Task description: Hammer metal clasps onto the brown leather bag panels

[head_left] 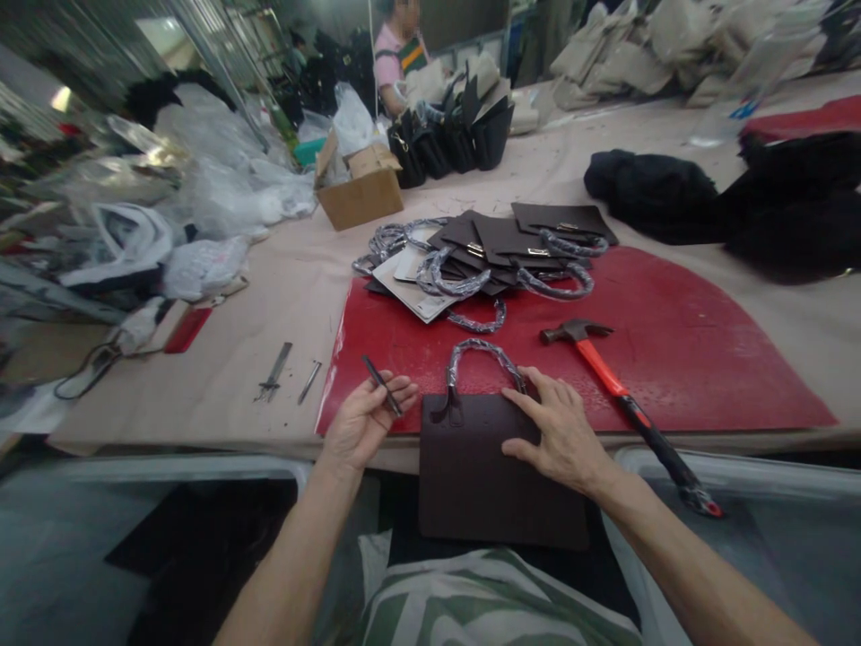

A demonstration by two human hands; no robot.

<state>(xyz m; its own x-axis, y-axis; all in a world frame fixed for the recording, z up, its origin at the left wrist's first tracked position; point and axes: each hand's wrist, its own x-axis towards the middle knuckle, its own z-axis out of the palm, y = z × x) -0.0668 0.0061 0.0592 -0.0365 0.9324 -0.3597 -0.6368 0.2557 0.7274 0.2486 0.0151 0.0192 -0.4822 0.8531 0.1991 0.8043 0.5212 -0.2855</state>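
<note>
A dark brown bag panel [501, 484] hangs partly over the table's front edge, its plastic-wrapped handle [481, 345] lying on the red mat. My right hand [555, 431] rests on the panel's upper right part, fingers spread, by the handle's right end. Left of the panel, my left hand [367, 417] is palm up, holding a thin dark metal rod [382, 386] like a punch between thumb and fingers. A claw hammer [619, 395] with an orange and black handle lies to the right, its grip past the table edge.
Behind the panel, several brown panels with wrapped handles [498, 247] are piled on the red mat [700, 341]. Small metal tools [309, 381] lie left. A cardboard box [361, 196], black bags [457, 139] and black cloth [652, 193] stand farther back. A person [396, 54] is beyond the table.
</note>
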